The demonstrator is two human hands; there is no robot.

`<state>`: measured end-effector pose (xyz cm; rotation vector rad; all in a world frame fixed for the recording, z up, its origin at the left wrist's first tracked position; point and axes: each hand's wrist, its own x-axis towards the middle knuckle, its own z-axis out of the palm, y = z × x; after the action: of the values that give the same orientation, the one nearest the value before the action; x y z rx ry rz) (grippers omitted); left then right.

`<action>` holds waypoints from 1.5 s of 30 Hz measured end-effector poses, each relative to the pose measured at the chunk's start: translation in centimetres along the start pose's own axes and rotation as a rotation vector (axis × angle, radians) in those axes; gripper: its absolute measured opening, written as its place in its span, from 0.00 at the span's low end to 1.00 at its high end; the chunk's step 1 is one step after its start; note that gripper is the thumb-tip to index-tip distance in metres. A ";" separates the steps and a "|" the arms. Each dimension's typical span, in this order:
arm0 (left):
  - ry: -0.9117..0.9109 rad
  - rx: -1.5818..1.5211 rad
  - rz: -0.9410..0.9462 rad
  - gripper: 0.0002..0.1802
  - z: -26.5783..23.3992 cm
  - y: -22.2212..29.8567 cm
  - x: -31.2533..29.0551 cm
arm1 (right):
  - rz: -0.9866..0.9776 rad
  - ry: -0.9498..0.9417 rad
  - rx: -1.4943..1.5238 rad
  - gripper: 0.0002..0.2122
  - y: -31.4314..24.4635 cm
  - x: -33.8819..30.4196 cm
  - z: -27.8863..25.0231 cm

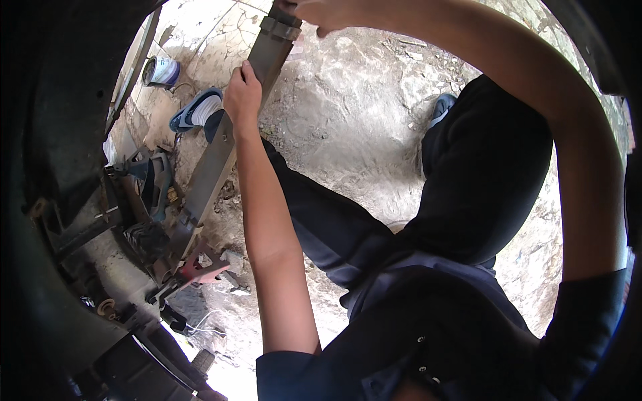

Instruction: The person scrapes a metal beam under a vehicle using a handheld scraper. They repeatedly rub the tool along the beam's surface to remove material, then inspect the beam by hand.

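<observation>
A long flat grey metal bar (212, 165) runs slantwise from the lower left up to the top edge of the picture. It looks like a leaf spring, with a clamp band (279, 29) near its upper end and another clip (188, 218) low down. My left hand (243, 97) is closed around its edge at mid-length, thumb lying along the face. Stretched far forward, my right hand (328, 13) is closed at the bar's upper end, just past the band. The picture's top edge cuts off part of that hand.
A paint can (161, 71) lies tipped at the far left. Tools and metal parts, among them a red metal stand (204, 265), crowd the left side. My blue slippers (192, 110) are on the rough, dusty concrete floor (348, 120). Dark curved surfaces frame the view.
</observation>
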<state>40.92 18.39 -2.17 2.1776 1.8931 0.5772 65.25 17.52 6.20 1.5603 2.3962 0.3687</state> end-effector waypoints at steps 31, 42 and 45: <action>-0.055 -0.061 -0.009 0.30 -0.5 -1.4 0.0 | 0.185 0.184 0.109 0.49 -4.9 -1.2 1.9; 0.035 -0.028 -0.088 0.33 0.3 -1.7 0.1 | 0.191 0.072 0.141 0.52 -5.0 -1.2 0.6; 0.015 0.015 -0.084 0.32 1.1 -1.8 0.4 | 0.158 0.126 0.089 0.52 -2.3 -0.9 2.0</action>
<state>39.82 19.21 -3.84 2.0966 1.9923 0.5678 64.32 15.90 3.62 1.8242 2.4186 0.4084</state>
